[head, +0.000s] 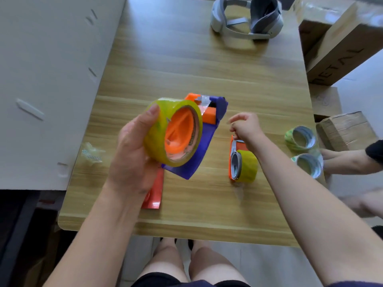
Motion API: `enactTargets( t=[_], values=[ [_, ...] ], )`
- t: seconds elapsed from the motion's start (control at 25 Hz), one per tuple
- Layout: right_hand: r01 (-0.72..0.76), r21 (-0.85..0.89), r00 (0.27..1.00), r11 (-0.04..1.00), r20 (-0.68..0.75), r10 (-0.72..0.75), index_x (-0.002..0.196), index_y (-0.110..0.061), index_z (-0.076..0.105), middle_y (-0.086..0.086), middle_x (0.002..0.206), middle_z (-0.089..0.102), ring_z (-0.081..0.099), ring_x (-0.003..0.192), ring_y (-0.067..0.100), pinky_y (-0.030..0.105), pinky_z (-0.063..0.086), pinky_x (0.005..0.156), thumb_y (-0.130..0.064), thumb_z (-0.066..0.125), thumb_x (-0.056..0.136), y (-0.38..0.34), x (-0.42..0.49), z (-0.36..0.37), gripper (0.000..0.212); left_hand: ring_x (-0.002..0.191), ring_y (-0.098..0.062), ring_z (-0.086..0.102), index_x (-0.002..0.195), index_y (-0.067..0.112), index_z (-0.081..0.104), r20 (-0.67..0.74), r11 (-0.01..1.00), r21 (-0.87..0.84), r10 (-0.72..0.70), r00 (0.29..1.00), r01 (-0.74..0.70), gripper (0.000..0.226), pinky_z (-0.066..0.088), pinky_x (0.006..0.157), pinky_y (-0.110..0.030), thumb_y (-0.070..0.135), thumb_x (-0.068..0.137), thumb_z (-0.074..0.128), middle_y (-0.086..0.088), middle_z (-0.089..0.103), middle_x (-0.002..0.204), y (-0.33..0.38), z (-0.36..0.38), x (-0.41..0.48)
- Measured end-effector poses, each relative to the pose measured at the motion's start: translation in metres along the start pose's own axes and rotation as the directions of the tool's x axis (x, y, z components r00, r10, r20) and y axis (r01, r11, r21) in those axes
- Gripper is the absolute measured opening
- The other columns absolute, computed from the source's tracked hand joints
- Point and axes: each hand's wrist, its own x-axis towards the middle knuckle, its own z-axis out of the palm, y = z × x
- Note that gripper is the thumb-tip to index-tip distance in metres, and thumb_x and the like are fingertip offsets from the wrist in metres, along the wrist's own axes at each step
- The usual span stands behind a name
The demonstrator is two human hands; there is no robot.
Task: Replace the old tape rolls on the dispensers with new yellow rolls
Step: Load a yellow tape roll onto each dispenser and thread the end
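Observation:
My left hand (132, 154) grips a yellow tape roll (161, 125) that sits on the orange hub of a blue and orange dispenser (199, 146), lifted above the table. The dispenser's red handle (154, 193) points toward me. My right hand (245, 126) hovers to the right of the dispenser's head, fingers curled with the fingertips pinched together; what they pinch is too small to tell. Below that hand a second orange dispenser (233, 160) lies on the table with a yellow roll (247, 165) on it.
Two used rolls (300, 138) (308, 164) lie at the table's right edge, by another person's arm (350, 160). A crumpled tape scrap (92, 153) lies at the left edge. A white headset (246, 17) rests at the far end; cardboard boxes (339, 48) stand on the right.

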Motion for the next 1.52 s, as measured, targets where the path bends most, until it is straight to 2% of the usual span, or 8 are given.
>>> enactTargets(
  t=[0.12,0.28,0.44,0.8,1.08,1.24,1.36,1.52],
  values=[
    [0.053,-0.095,0.983,0.994,-0.170,-0.068,0.063,-0.023,0.054,0.011,0.070,0.059,0.057,0.060,0.024,0.032,0.052,0.049,0.007,0.041,0.077,-0.007,0.007,-0.014,0.036,0.074,-0.023,0.063,0.091,0.007,0.070,0.026,0.990,0.131,-0.054,0.998,0.050,0.054,0.052,0.066,-0.029,0.044,0.054,0.079,-0.011,0.068,0.083,-0.003,0.001,-0.024],
    [0.146,-0.200,0.960,0.969,-0.208,-0.187,0.061,-0.023,0.054,0.013,0.082,0.062,0.063,0.072,0.025,0.024,0.053,0.040,0.008,0.039,0.077,-0.030,0.019,-0.027,0.038,0.072,-0.015,0.069,0.084,0.015,0.076,0.069,0.991,0.107,-0.090,0.994,0.082,0.043,0.054,0.065,-0.024,0.043,0.052,0.075,-0.003,0.073,0.079,0.002,0.002,-0.042],
    [0.132,-0.205,0.945,0.970,-0.268,-0.185,0.059,-0.021,0.053,0.013,0.086,0.061,0.063,0.078,0.028,0.039,0.058,0.057,0.009,0.039,0.080,-0.028,0.022,-0.035,0.039,0.069,-0.014,0.071,0.076,0.014,0.077,0.049,0.995,0.080,-0.067,0.997,0.063,0.036,0.057,0.064,-0.025,0.044,0.057,0.068,-0.003,0.074,0.076,0.008,0.008,-0.042],
    [0.039,-0.144,0.997,0.989,-0.053,-0.047,0.063,-0.019,0.058,0.007,0.068,0.053,0.048,0.053,0.020,0.025,0.045,0.042,0.011,0.031,0.076,0.016,-0.004,-0.015,0.042,0.075,-0.010,0.069,0.071,0.017,0.076,0.047,0.998,0.043,0.046,0.998,-0.048,0.029,0.055,0.075,-0.024,0.027,0.078,0.049,0.003,0.073,0.076,0.019,0.010,-0.021],
    [-0.163,0.295,0.979,0.942,0.164,0.118,0.076,-0.001,0.060,0.008,0.060,0.043,0.035,0.047,0.016,0.017,0.038,0.035,0.013,0.028,0.081,0.036,-0.060,0.015,0.035,0.081,-0.012,0.067,0.071,0.018,0.073,0.060,0.993,-0.088,0.086,0.994,-0.081,0.044,0.053,0.079,-0.026,0.028,0.096,0.037,0.003,0.072,0.079,0.027,0.014,0.011],
    [-0.379,0.634,0.920,0.674,0.338,0.200,0.067,0.001,0.054,0.008,0.060,0.039,0.034,0.048,0.016,0.017,0.037,0.037,0.008,0.026,0.081,0.047,-0.095,0.036,0.032,0.092,-0.020,0.064,0.094,0.009,0.065,0.072,0.996,-0.076,0.041,0.997,-0.036,0.035,0.053,0.081,-0.030,0.031,0.097,0.038,-0.007,0.068,0.095,0.013,0.020,0.036],
    [-0.364,0.767,0.931,0.529,0.320,0.175,0.063,-0.002,0.048,0.007,0.061,0.037,0.035,0.042,0.013,0.018,0.034,0.037,0.010,0.026,0.080,0.055,-0.109,0.044,0.030,0.083,-0.018,0.067,0.104,0.005,0.063,-0.025,0.999,-0.046,0.011,1.000,-0.012,0.032,0.055,0.076,-0.029,0.031,0.087,0.055,-0.009,0.067,0.096,-0.001,0.022,0.045],
    [-0.308,0.740,0.951,0.598,0.245,0.187,0.081,-0.003,0.054,0.007,0.062,0.040,0.038,0.051,0.015,0.021,0.043,0.043,0.012,0.029,0.082,0.057,-0.105,0.046,0.029,0.090,-0.022,0.064,0.114,0.006,0.060,-0.067,0.999,0.003,-0.046,0.997,0.046,0.056,0.054,0.081,-0.032,0.036,0.067,0.070,-0.013,0.061,0.109,-0.013,0.020,0.045]
  ],
)
